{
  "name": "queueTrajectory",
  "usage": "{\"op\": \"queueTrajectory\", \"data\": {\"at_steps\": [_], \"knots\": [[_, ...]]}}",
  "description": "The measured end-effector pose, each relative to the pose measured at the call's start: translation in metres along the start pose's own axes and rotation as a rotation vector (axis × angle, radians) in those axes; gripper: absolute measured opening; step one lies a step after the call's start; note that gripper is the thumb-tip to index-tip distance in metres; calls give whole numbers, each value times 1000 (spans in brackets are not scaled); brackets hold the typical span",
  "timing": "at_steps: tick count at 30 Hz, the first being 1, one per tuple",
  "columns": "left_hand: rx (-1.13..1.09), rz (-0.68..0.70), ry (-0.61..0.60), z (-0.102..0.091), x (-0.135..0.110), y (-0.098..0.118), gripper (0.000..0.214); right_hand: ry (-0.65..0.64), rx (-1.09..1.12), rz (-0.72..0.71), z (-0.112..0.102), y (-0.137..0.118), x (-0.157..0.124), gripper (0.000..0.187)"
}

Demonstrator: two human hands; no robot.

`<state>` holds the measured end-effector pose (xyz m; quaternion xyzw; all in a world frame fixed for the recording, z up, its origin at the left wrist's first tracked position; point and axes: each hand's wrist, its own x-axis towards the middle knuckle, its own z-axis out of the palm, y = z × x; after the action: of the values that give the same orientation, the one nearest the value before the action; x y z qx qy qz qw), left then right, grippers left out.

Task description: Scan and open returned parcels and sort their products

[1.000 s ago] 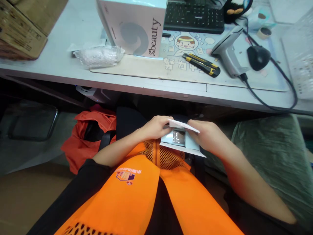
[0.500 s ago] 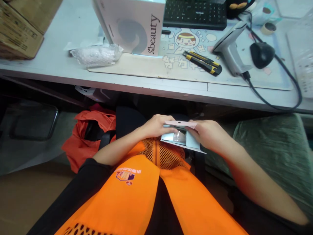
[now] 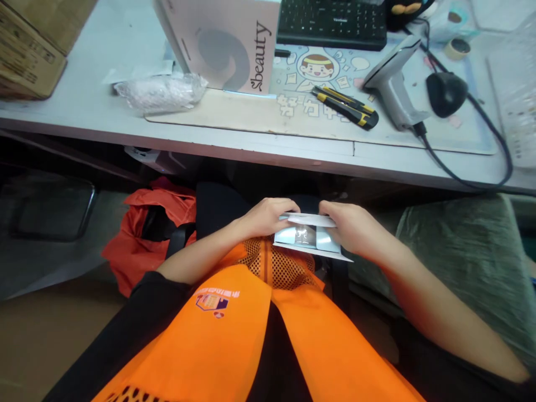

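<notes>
A small white carton (image 3: pixel 328 239) with its top end open is held over my lap, below the desk edge. My left hand (image 3: pixel 268 216) grips its left side, fingers behind and thumb toward the opening. On the right side my right hand (image 3: pixel 350 226) has hold of it, the fingers mostly hidden behind the carton. The end flap stands up at the far side, and side flaps lie at the opening. Between them shows something clear and shiny (image 3: pixel 305 235), too small to name.
On the desk (image 3: pixel 234 144) stand a pink "beauty" box (image 3: pixel 234 50), a bubble-wrapped item (image 3: pixel 161 92), box cutters (image 3: pixel 347 107), a barcode scanner (image 3: pixel 393 84), a keyboard (image 3: pixel 333 23) and a cardboard box (image 3: pixel 33 50). A red bag (image 3: pixel 125 240) is at lower left, a green cushion (image 3: pixel 460 251) at right.
The carton's far flap has tilted, now showing more of its white face. My right fingers have shifted to the far side, and the side flaps sit more inward over the opening.
</notes>
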<state>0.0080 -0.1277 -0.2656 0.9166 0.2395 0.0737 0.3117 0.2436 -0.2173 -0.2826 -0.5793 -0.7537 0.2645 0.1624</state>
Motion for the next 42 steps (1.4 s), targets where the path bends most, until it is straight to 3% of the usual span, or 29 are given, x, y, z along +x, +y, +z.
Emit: {"op": "queueTrajectory", "data": {"at_steps": [4,8,15,19,22,26,31,35,38,42], "knots": [[86,34,2,-2,-2,-4,24,31,32,-1,-1,2,0,7],[140,51,0,0,-2,-4,26,46,12,-63,-6,1,-4,17],[72,-59,31,-1,7,3,8,-73,-234,36,-7,-12,13,14],[105,-6,-55,-9,7,6,20,-109,-123,-32,-16,-8,11,13],[220,31,-62,-7,6,7,26,-133,-169,-32,-18,-10,12,18],[275,-51,-16,0,8,9,16,-183,-297,54,-13,-18,21,17],[139,-90,-49,-5,7,9,18,-210,-216,18,-20,-12,21,11],[249,-69,-88,-3,8,10,27,-223,-229,-3,-20,-13,20,23],[321,-108,-71,3,11,12,20,-245,-322,39,-15,-18,26,19],[182,-179,-41,-2,12,13,12,-247,-296,29,-18,-16,31,16]]}}
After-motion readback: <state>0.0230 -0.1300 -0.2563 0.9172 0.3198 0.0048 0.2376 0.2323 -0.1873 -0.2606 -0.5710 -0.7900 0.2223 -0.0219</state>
